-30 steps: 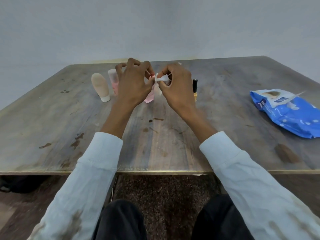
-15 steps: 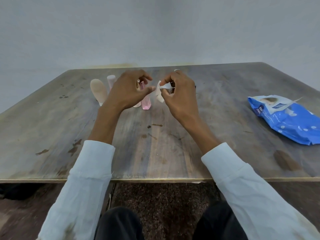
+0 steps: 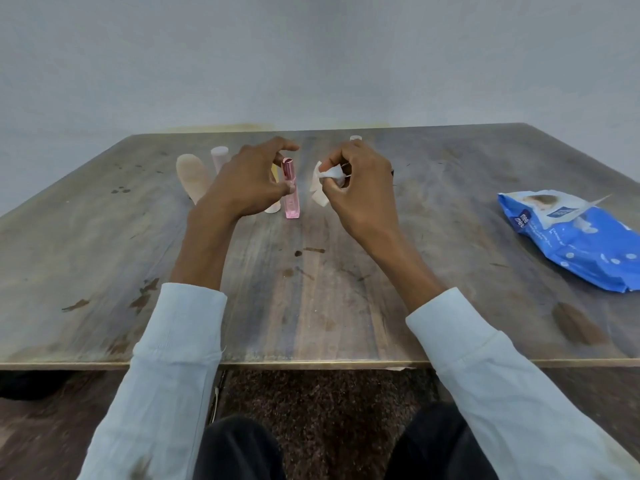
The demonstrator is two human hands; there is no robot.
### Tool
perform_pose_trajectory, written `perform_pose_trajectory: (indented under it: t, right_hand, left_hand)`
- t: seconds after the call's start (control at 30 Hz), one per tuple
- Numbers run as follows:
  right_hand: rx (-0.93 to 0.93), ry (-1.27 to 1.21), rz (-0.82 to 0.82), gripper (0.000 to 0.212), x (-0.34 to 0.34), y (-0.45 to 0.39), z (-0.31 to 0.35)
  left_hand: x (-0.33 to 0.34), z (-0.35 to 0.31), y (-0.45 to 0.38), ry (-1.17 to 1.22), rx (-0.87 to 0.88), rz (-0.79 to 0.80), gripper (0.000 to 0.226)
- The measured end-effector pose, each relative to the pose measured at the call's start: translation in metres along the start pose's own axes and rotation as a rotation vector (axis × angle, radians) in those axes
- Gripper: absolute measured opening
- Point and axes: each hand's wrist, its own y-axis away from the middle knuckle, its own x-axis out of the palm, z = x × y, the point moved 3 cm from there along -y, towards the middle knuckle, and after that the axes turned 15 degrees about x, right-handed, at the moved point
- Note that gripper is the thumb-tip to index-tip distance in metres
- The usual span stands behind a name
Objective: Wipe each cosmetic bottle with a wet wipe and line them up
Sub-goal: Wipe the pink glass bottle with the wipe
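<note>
On the far side of the table [image 3: 104,258], three bottles stand in a row and the pink bottle [image 3: 290,188] joins them upright, the left hand [image 3: 247,183] loosening around it; the right hand [image 3: 360,188] pinches the wet wipe [image 3: 327,176], and bottles half hidden behind it seem left to wipe

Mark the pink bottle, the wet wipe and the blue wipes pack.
pink bottle [image 3: 292,199]: head view, lower clear body.
wet wipe [image 3: 331,173]: head view, bunched part at the fingertips.
blue wipes pack [image 3: 585,247]: head view, blue front face.
</note>
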Motion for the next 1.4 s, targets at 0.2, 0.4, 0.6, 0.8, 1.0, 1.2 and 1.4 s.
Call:
perform_pose_trajectory:
  t: [0.2,0.4,0.6,0.8,1.0,1.2,1.4]
  right_hand:
    - [0.018,0.014,0.007,0.007,0.001,0.0,-0.001]
    - [0.025,0.025,0.007,0.008,0.0,0.0,-0.001]
    - [0.039,0.033,0.008,0.008,-0.001,0.0,-0.001]
    - [0.123,-0.051,-0.042,0.009,-0.005,-0.003,0.001]
    - [0.3,-0.331,-0.078,0.012,-0.026,-0.009,0.007]
    - [0.305,-0.394,-0.128,0.012,-0.033,-0.01,0.012]
    - [0.279,-0.334,-0.134,0.014,-0.031,-0.008,0.013]
  left_hand:
    - [0.006,0.006,-0.001,-0.019,-0.006,0.031,0.055]
    - [0.004,0.005,-0.001,0.01,-0.02,0.012,0.044]
    - [0.006,0.004,-0.001,0.039,-0.032,-0.002,0.044]
    - [0.004,-0.007,-0.001,0.232,-0.039,-0.104,0.043]
    - [-0.01,-0.007,0.001,0.504,0.03,-0.184,0.04]
    - [-0.011,0.002,0.004,0.778,0.071,-0.242,0.048]
    - [0.001,-0.002,0.001,0.918,0.061,-0.216,0.053]
